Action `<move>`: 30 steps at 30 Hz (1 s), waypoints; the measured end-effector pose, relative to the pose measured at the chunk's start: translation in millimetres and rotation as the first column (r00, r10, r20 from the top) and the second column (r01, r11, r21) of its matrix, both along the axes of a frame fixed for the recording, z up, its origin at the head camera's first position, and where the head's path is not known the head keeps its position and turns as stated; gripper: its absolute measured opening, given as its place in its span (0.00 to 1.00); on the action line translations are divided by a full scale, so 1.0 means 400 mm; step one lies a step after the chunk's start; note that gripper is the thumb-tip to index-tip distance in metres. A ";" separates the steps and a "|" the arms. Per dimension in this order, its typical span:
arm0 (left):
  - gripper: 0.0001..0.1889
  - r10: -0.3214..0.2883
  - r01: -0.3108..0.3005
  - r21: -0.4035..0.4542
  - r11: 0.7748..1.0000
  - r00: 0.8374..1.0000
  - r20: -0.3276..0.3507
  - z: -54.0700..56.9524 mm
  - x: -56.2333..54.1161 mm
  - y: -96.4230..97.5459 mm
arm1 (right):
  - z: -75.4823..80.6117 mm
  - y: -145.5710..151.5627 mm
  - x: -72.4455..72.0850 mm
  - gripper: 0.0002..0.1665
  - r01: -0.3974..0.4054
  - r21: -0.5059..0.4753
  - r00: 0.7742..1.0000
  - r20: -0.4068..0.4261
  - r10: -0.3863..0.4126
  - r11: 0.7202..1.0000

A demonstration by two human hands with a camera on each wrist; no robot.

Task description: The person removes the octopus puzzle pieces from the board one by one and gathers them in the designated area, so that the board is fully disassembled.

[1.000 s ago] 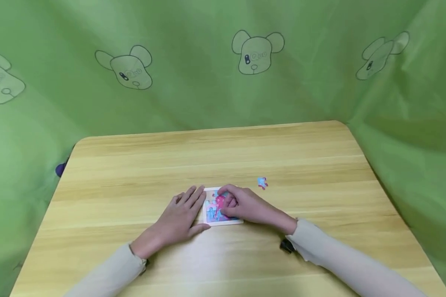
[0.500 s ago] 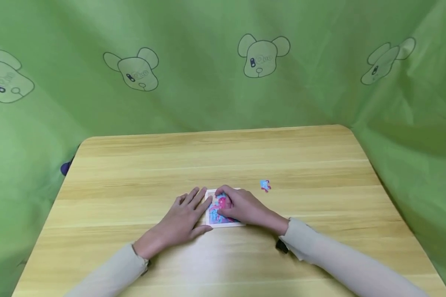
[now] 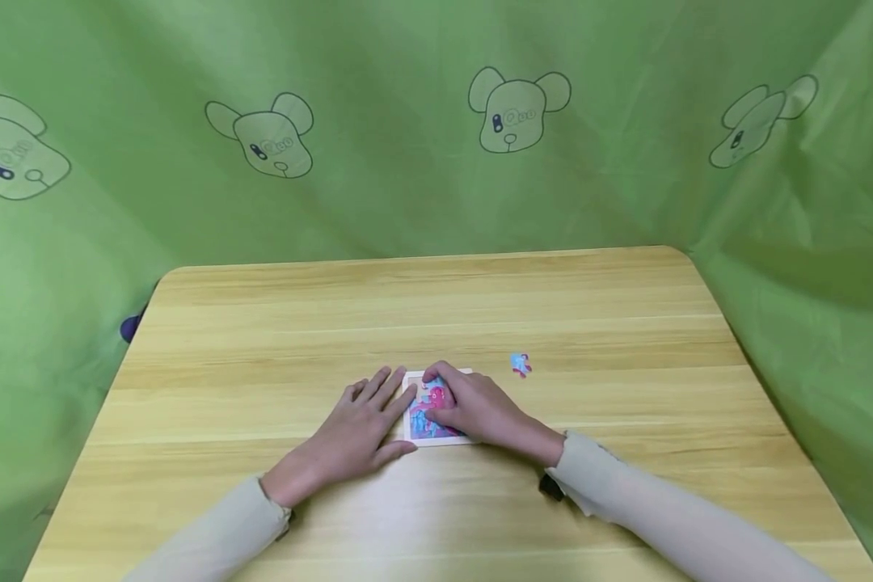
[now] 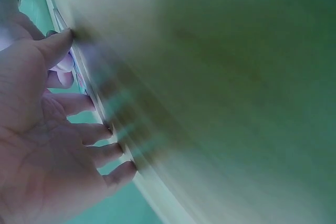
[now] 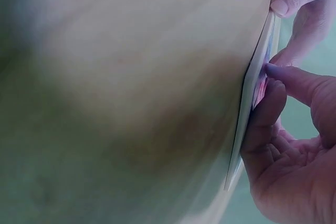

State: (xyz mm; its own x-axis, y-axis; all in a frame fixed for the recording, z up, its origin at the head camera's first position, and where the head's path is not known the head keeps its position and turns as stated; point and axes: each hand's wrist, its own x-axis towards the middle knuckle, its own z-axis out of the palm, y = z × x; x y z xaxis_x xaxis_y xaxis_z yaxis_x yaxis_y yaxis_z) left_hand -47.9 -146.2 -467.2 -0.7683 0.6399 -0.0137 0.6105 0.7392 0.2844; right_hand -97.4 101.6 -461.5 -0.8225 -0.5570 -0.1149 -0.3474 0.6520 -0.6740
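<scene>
A small jigsaw puzzle [image 3: 423, 426] with a white border lies flat near the middle of the table, printed in pink, blue and purple. Bare beige backing shows at its upper left. My left hand [image 3: 355, 427] lies with fingers spread along the puzzle's left side, index fingertip over the border and thumb by the lower left corner. My right hand [image 3: 480, 406] covers the puzzle's right part, fingers curled, thumb and index finger at a pink puzzle piece [image 3: 436, 396]; the palm hides much of it. In the right wrist view the right thumb [image 5: 294, 80] touches the puzzle face.
One loose blue and pink puzzle piece [image 3: 520, 364] lies on the wooden table [image 3: 320, 323], beyond the right hand. A green curtain [image 3: 393, 186] printed with animal heads stands behind and at the sides. A dark purple object [image 3: 130, 327] shows at the table's left edge.
My left index finger has moved over the puzzle's left border. The right hand has shifted slightly left over the puzzle, its thumb and index finger lower on it. The head view has moved a little.
</scene>
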 end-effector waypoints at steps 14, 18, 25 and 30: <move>0.42 0.006 -0.006 -0.005 1.000 1.000 0.014 -0.002 0.002 0.003 | 0.010 0.020 -0.020 0.24 0.104 -0.059 0.987 0.131 -0.096 0.993; 0.42 0.006 -0.006 0.000 1.000 1.000 0.013 -0.004 0.000 0.005 | 0.012 0.026 -0.026 0.22 0.095 -0.062 0.986 0.141 -0.085 0.994; 0.43 0.004 -0.004 -0.003 1.000 1.000 0.015 -0.006 -0.004 0.004 | 0.009 0.032 -0.028 0.19 0.078 -0.092 0.990 0.124 -0.066 0.993; 0.42 0.011 -0.010 -0.009 1.000 1.000 0.023 -0.003 -0.002 0.001 | 0.007 0.025 -0.026 0.18 0.104 -0.111 0.988 0.125 -0.090 0.988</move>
State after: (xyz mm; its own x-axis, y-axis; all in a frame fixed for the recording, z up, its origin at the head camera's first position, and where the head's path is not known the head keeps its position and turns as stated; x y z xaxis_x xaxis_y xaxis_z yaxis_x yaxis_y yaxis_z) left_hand -48.6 -145.7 -468.6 -0.7744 0.6316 -0.0376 0.5960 0.7481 0.2918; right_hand -108.0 111.5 -458.7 -0.8577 -0.4905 -0.1541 -0.1990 0.5930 -0.7802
